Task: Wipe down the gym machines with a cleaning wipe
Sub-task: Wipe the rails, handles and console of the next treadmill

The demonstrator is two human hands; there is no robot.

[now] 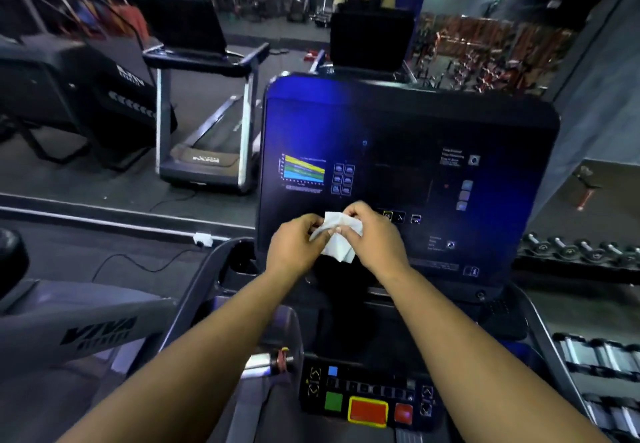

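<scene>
A dim gym lay ahead, with a wall mirror (242,9) reflecting a row of machines and a neighbouring treadmill (207,120) at the left. Directly in front stood a treadmill console (433,151), a large dark glossy panel tinged with blue light, carrying a small coloured chart (304,172) and rows of faint icons. Both bare forearms reached forward from the bottom of the view and met before the lower part of that panel. The left hand (294,245) pinched one edge of a crumpled white cleaning wipe (337,236) with curled fingers, and the right hand (375,234) gripped the other side, its fingers bent around the cloth. The wipe hung between the two hands, close to the panel; whether it touched the surface could not be told. Below, near the viewer, sat a control strip with a green button (333,401), a large red stop button (368,412) edged in yellow, and a smaller red one. Dumbbells (581,250) lined a rack at the right.
</scene>
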